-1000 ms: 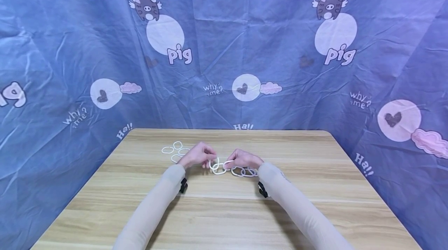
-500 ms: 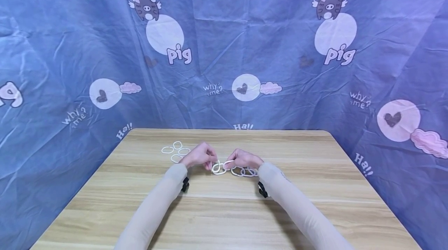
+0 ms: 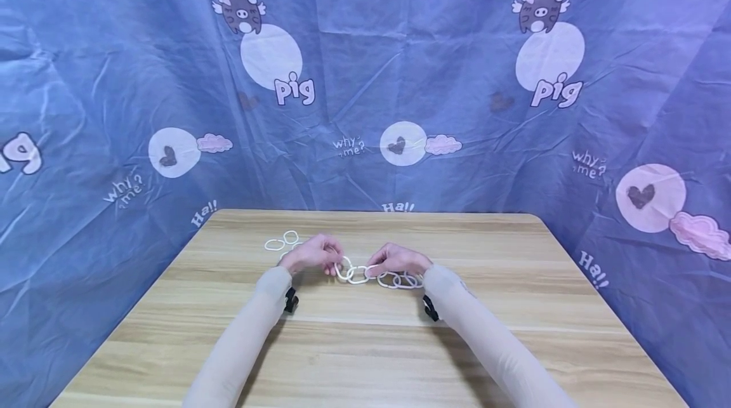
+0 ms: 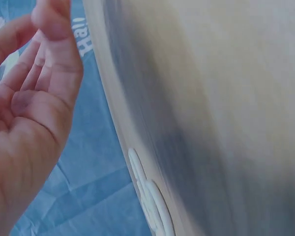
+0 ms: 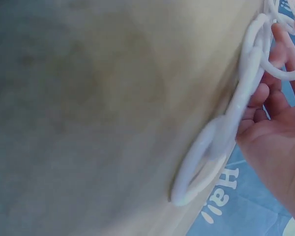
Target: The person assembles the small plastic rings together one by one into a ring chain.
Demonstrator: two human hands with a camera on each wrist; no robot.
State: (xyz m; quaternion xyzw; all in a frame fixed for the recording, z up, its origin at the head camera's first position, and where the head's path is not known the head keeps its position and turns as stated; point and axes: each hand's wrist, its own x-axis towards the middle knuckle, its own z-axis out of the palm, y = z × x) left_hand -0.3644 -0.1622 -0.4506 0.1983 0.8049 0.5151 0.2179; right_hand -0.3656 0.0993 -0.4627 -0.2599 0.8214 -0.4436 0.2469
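Note:
In the head view my left hand (image 3: 313, 254) pinches a white oval plastic chain link (image 3: 338, 274) between thumb and fingers. That link hooks through another link (image 3: 358, 283) lying between the hands. Further along the white chain (image 3: 389, 287), my right hand (image 3: 398, 259) pinches a link between thumb and fingertips. Several more joined links trail right, under the right wrist. The right wrist view shows joined links (image 5: 231, 113) running along the tabletop beside the hand, with a link at the fingers. In the left wrist view the fingertips are cut off at the top.
Several loose white links (image 3: 275, 250) lie on the wooden table (image 3: 354, 357) at the left, partly hidden by the left hand. Two dark wrist devices (image 3: 291, 300) sit under the sleeves. A blue printed cloth (image 3: 354, 78) hangs around the table's back and sides.
My left hand has moved left with its link, after a slight shift right. The left end of the chain now stretches straighter. My right hand stays about where it was.

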